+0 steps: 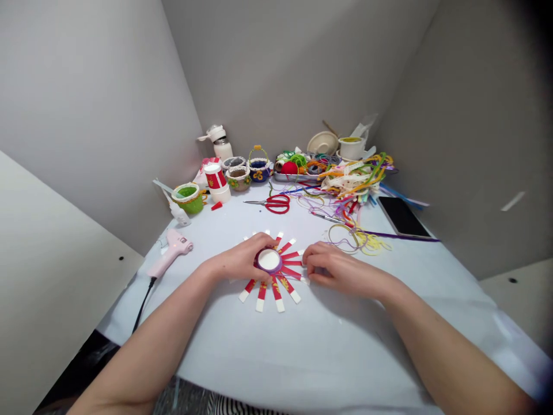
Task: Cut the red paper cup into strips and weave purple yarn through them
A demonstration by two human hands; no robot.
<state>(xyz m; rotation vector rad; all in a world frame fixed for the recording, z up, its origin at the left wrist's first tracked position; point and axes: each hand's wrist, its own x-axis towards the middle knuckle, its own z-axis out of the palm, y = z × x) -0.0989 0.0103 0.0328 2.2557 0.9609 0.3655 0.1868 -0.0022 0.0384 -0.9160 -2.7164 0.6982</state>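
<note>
A red and white paper cup [277,293] with gold patterns lies base up, its wall cut into strips that spread outward like rays. Purple cord rings its round white base [269,260]. My left hand [244,257] grips this base from the left, thumb and fingers curved around it. On the right side, my right hand [325,264] is closed, its fingertips at the white ends of the strips. Those fingers partly hide the strip ends. Beyond the cup lie red-handled scissors [276,203].
A pink glue gun [169,252] with a black cable lies at left. Small decorated baskets [238,178], uncut paper cups [215,176] and a white bottle [222,148] stand behind. Coloured yarn and ribbons [352,178] pile at the back right, near a phone [404,217].
</note>
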